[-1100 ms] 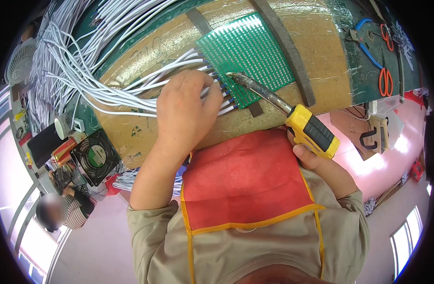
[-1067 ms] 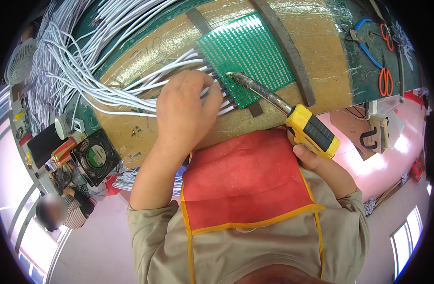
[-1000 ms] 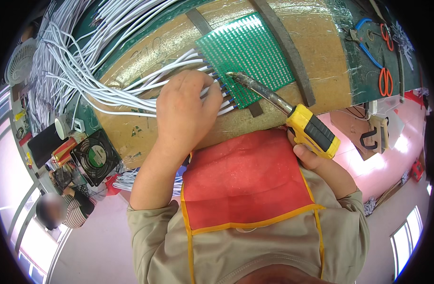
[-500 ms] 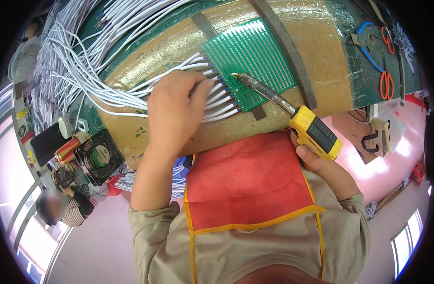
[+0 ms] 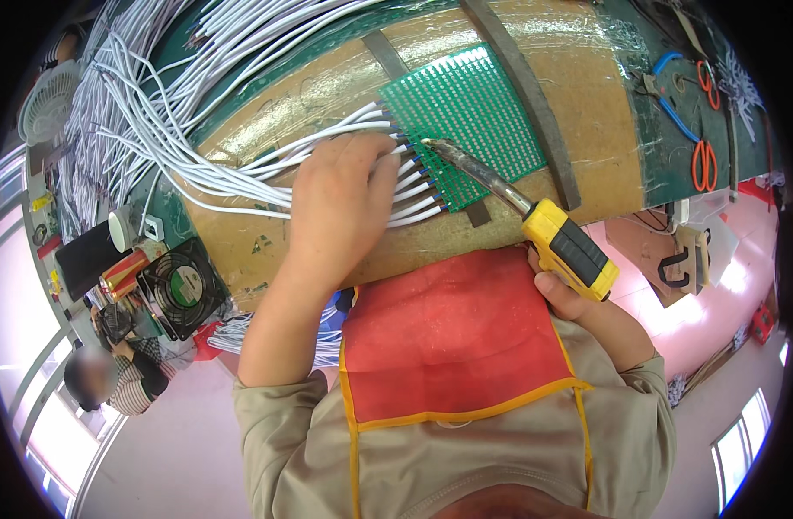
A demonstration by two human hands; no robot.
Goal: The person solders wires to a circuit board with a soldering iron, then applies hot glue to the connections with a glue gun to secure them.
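A green circuit board panel (image 5: 483, 112) with rows of silvery pads lies on the brown work board. Along its left edge, several white cables (image 5: 232, 184) meet it with their thin blue and dark wire ends. My left hand (image 5: 340, 203) is closed over the cables beside that edge, thumb and forefinger pinching a white cable close to its end; the palm hides part of the bundle. In my right hand (image 5: 562, 292) is a yellow and black soldering gun (image 5: 572, 249). Its long metal barrel slants up and left, and the pale tip is at the panel's left edge by the wire ends.
Dark metal strips (image 5: 535, 112) cross the work board (image 5: 600, 112). Blue-handled cutters (image 5: 671, 99) and orange-handled scissors (image 5: 704, 164) lie at the right. A black fan (image 5: 182, 288) stands at the left, near loose white cables (image 5: 241, 52). Another person (image 5: 124, 376) sits far left.
My left hand has moved a little to the right, closer to the panel's edge. The soldering gun has shifted slightly down and left, its tip still at the wire ends.
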